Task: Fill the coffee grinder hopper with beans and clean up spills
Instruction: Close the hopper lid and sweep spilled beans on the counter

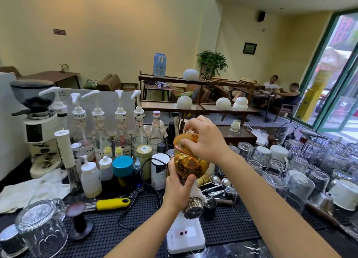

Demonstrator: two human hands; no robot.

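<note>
A small white coffee grinder (186, 236) stands on the black rubber mat at the counter's middle, topped by an amber see-through hopper (188, 162) partly filled with dark beans. My left hand (179, 188) grips the hopper's lower left side. My right hand (205, 139) reaches over the hopper's rim from the right, fingers pinched at the amber lid knob. Two dark beans (183, 233) lie on the grinder's white base.
Pump syrup bottles (120, 130) and jars crowd the left, with a large white grinder (37, 126) and a white cloth (33, 190) beyond. Upturned glasses (300, 172) fill the right. A tamper (76, 219), a yellow-handled tool (112, 202) and an upturned glass (42, 226) sit front left.
</note>
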